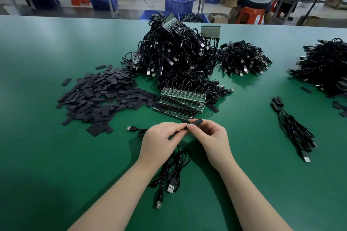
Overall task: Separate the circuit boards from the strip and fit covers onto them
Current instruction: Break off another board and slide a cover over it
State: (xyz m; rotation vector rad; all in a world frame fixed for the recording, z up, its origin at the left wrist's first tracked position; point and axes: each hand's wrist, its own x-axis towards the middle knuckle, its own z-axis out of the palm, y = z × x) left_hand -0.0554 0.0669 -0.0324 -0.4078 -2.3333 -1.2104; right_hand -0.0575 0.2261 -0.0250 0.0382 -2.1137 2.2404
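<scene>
Black cover pinched by right hand; left hand pinches its other end.

Desk: smooth green mat, slight sheen. Covers: matt black, flat. Cables: glossy black plastic, shiny metal plugs.

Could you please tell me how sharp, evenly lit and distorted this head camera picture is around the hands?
Head view: the left hand and right hand pinching the black cover are reasonably sharp; light is soft and even, with faint shadows under the forearms on the green table; wide-angle distortion bows the table's far edge; the background benches look softer.
</scene>
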